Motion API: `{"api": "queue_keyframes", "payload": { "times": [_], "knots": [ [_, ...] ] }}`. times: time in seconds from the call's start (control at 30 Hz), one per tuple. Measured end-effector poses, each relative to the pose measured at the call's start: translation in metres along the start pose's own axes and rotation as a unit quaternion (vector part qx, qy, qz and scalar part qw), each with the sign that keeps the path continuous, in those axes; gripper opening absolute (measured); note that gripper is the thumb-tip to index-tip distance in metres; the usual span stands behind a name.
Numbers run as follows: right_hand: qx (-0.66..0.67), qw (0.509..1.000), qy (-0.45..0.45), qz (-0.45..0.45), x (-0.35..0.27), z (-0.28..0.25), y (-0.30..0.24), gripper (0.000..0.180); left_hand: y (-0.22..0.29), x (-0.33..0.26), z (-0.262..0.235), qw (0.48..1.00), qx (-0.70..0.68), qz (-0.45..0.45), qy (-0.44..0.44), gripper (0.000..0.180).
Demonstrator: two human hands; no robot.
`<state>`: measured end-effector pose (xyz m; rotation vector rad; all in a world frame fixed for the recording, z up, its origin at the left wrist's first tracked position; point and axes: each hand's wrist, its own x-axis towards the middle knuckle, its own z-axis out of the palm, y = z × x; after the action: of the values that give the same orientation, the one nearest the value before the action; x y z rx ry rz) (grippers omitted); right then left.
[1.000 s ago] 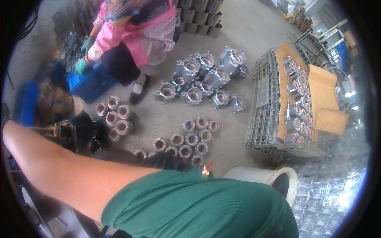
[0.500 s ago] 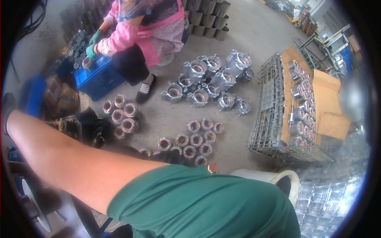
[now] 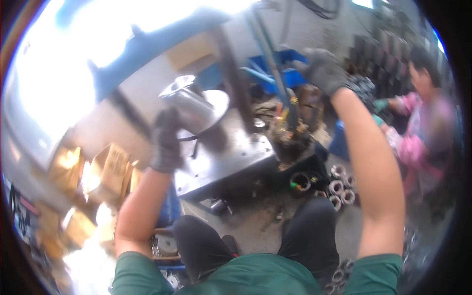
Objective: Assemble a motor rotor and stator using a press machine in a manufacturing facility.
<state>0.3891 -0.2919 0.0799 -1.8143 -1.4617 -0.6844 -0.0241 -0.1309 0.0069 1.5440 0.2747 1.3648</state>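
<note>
My left hand (image 3: 165, 140), in a dark glove, grips a shiny metal cylinder part with a wide flange (image 3: 194, 107) and holds it tilted above a steel press table (image 3: 231, 162). My right hand (image 3: 322, 70), also gloved, is raised high on the right, near an upright lever or post (image 3: 275, 73); the picture is blurred and I cannot tell whether it holds anything. My dark-trousered knees (image 3: 314, 221) show at the bottom.
A person in a pink top (image 3: 423, 132) crouches at the right. Small metal rings (image 3: 339, 184) lie on the floor by the machine base. Cardboard boxes (image 3: 105, 169) stand at the left. A blue crate (image 3: 280, 69) sits behind the machine.
My view has swung from the floor parts and wire basket toward the machine. Both gloved hands are now raised, the left holding the flanged metal part.
</note>
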Motion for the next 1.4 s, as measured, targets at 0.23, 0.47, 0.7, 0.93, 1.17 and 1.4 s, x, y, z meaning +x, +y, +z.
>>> {"api": "queue_keyframes", "payload": {
  "times": [0.23,0.47,0.7,0.93,1.17,1.4],
  "knots": [
    [-0.008,0.997,-0.005,-0.075,-0.056,-0.020,-0.004,0.029,-0.023,-0.120,-0.041,0.975,0.028,-0.076,0.207,0.030],
    [-0.070,0.961,-0.199,-0.177,-0.140,-0.078,-0.033,0.032,-0.087,-0.137,-0.101,0.870,0.281,-0.221,0.339,0.036],
    [0.069,0.938,-0.206,-0.268,-0.048,-0.004,-0.177,0.049,-0.103,-0.154,-0.098,0.869,0.389,-0.150,0.267,0.032],
    [-0.002,0.959,-0.165,-0.231,0.066,0.141,-0.267,0.055,-0.097,-0.139,-0.059,0.784,0.524,-0.061,0.328,0.096],
    [-0.029,0.929,-0.014,-0.369,0.068,0.162,-0.271,0.032,-0.123,-0.137,-0.090,0.833,0.466,0.046,0.295,0.056],
    [-0.018,0.945,-0.162,-0.282,-0.039,-0.048,-0.193,0.033,-0.085,-0.137,-0.040,0.949,0.234,-0.026,0.209,0.031]
  ]
}}
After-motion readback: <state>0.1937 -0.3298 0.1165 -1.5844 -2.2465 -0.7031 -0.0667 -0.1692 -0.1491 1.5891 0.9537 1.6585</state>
